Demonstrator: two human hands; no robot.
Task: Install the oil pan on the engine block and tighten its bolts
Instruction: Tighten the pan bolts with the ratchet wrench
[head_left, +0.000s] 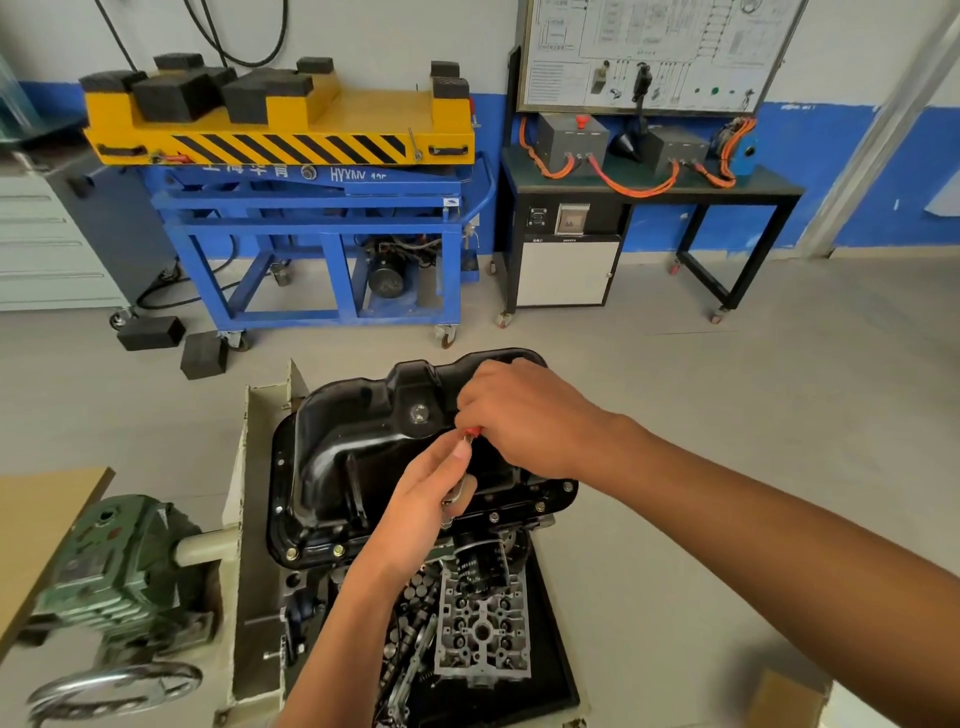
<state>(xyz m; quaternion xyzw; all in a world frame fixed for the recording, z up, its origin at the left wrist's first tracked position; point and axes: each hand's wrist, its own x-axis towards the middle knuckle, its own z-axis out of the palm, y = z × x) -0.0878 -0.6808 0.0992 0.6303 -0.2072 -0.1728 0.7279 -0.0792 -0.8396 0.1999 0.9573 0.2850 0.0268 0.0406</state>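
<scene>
The black oil pan (358, 441) lies on top of the engine block on the stand, with bolts (338, 550) showing along its near flange. My left hand (431, 499) is closed around a shiny metal ratchet tool (460, 491) over the pan's right side. My right hand (519, 415) grips the tool's upper end, where a small red part (471, 431) shows between the fingers. The tool's tip and the bolt under it are hidden by my hands.
Below the pan a black tray (561, 670) holds a cylinder head (483, 623) and loose parts. A green gearbox with a handwheel (114, 686) stands at the left. Beyond are a blue and yellow lift cart (322, 208) and a black bench (649, 208).
</scene>
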